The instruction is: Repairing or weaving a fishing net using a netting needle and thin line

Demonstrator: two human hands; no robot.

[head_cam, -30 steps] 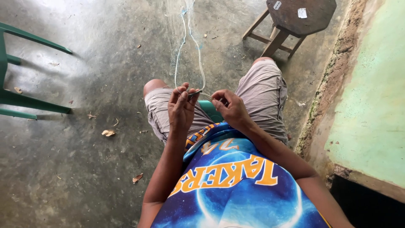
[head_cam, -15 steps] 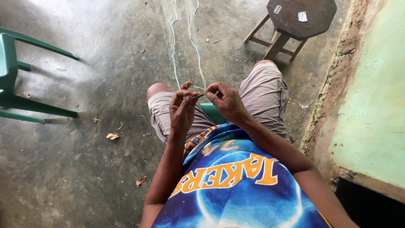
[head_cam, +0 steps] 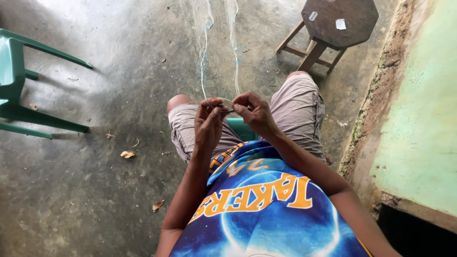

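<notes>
Above the knees, left hand [head_cam: 208, 123] and right hand [head_cam: 253, 110] pinch the pale cord [head_cam: 204, 71] between them.

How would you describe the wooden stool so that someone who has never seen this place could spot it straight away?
Start at the pale green wall on the right and follow its crumbling base up to the top of the view. There, on the concrete floor beyond the seated person's knee, stands the wooden stool. Its dark octagonal seat with two small white stickers sets it apart from the green plastic chair at far left.
</notes>
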